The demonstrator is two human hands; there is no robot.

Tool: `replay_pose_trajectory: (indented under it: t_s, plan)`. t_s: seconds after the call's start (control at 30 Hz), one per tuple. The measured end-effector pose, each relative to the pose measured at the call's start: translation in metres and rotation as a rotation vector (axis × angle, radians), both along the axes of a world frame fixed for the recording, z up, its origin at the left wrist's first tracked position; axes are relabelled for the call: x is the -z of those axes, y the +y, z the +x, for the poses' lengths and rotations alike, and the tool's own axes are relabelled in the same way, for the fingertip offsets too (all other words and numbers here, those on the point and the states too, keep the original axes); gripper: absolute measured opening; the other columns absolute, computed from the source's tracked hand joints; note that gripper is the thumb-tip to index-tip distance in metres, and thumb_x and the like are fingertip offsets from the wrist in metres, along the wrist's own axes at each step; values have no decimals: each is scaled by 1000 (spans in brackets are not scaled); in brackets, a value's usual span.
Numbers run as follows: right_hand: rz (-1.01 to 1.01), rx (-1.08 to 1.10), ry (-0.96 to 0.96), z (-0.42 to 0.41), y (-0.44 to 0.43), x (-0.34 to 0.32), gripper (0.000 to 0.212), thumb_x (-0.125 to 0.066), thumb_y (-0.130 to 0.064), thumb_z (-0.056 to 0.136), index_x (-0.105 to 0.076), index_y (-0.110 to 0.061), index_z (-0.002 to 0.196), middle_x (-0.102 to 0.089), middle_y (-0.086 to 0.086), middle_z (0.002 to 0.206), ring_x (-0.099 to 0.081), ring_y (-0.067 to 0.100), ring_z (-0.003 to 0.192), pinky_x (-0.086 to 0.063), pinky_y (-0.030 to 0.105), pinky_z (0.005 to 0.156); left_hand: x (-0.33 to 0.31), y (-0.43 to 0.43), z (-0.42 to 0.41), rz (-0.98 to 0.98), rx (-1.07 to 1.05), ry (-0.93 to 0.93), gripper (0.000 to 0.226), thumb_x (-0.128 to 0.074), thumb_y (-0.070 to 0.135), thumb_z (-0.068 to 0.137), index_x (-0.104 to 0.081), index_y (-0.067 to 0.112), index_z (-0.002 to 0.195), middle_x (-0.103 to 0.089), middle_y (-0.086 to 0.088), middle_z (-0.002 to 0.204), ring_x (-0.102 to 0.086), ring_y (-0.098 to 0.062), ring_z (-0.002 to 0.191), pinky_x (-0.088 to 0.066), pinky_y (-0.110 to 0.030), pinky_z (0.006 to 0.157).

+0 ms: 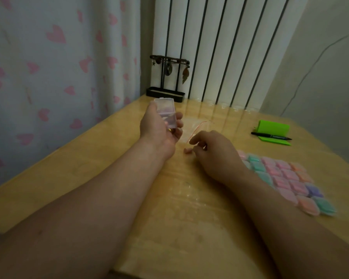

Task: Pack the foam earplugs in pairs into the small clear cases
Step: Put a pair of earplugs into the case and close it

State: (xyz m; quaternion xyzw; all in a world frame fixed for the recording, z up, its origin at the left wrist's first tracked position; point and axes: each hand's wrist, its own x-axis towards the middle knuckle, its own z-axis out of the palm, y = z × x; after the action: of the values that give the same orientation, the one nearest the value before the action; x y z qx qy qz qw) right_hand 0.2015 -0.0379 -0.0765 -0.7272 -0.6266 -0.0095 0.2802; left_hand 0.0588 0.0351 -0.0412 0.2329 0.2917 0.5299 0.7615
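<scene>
A curtain (48, 77) with pink hearts hangs left of the wooden table (89, 168). Above the table's middle, the left hand (159, 127) is raised palm-up, its fingers wrapped around 1 small clear case (166, 112) held upright; something pink shows dimly through the plastic, too blurred to name. Behind that case, at the table's far edge, a dark jewellery stand (166, 77) sits in front of a white radiator (220, 47). Just right of the case, a clear zip bag (193, 127) with a red seal lies flat on the table. Nearer than the bag, 1 pink earplug (188, 151) rests on the tabletop, just beside the right hand (214, 152). That hand lies low over the table, fingers curled loosely inward with the thumb and forefinger tips close together; whether they pinch anything cannot be told. Right of the hand, a block of filled cases (286, 174) in pink, teal, orange and purple lies in rows on the table. Further back, a green notepad (273, 131) holds a black pen (270, 135).
</scene>
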Motion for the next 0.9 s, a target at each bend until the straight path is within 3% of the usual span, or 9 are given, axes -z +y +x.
replay_pose_trajectory:
  t_s: [0.07, 0.17, 0.3, 0.47, 0.57, 0.7, 0.8, 0.9]
  plan:
    - [-47, -26, -43, -1, 5, 2, 25, -64, -41, 102, -70, -38, 126, -57, -10, 116, -58, 10, 104, -53, 33, 91, 0, -2, 1, 13, 1, 12, 51, -46, 53, 111, -66, 9, 125, -72, -13, 93, -60, -17, 68, -44, -26, 59]
    - [-84, -44, -100, 0, 7, 4, 27, -60, -46, 103, -70, -41, 128, -56, -10, 115, -55, 11, 106, -49, 32, 85, -2, -3, 2, 19, 16, 4, 50, -45, 53, 111, -64, 9, 122, -70, -12, 91, -58, -18, 68, -43, -26, 59]
    - [-58, -58, -99, -1, 6, 3, 20, -62, -43, 103, -72, -35, 119, -60, -11, 109, -55, 11, 101, -47, 32, 81, -1, -3, 4, 23, 37, 12, 51, -45, 55, 111, -64, 8, 124, -71, -11, 86, -58, -17, 65, -42, -26, 58]
    - [-30, -57, 2, 1, 1, 0, 12, -65, -37, 103, -69, -33, 113, -66, -15, 104, -60, 4, 93, -51, 26, 80, 2, -3, 6, 20, 39, 50, 54, -46, 55, 111, -63, 8, 130, -72, -13, 94, -61, -17, 66, -45, -25, 56]
    - [38, 2, 117, 7, -6, -6, 16, -67, -36, 102, -66, -32, 117, -64, -17, 103, -60, 1, 92, -50, 21, 80, 2, -7, 8, 11, 78, 71, 54, -47, 56, 111, -63, 8, 128, -73, -14, 98, -63, -18, 69, -48, -26, 59]
    - [226, 95, 187, 17, -16, -19, 13, -71, -33, 101, -68, -27, 112, -67, -13, 99, -62, 4, 92, -54, 26, 81, 5, -17, 15, 31, 218, 105, 61, -46, 58, 111, -68, 4, 126, -75, -16, 103, -66, -20, 73, -52, -28, 62]
    - [366, 78, 239, 20, -23, -31, 10, -70, -29, 102, -71, -25, 110, -67, -13, 98, -61, 1, 92, -48, 19, 76, 10, -22, 21, 21, 328, 101, 64, -45, 60, 111, -68, 3, 130, -75, -17, 104, -67, -21, 72, -55, -29, 61]
    - [416, 30, 204, 15, -25, -37, 7, -70, -30, 101, -73, -27, 107, -66, -10, 103, -59, 4, 94, -46, 23, 78, 12, -25, 24, 17, 391, 82, 62, -44, 60, 111, -66, 6, 134, -73, -19, 107, -69, -22, 73, -57, -32, 63]
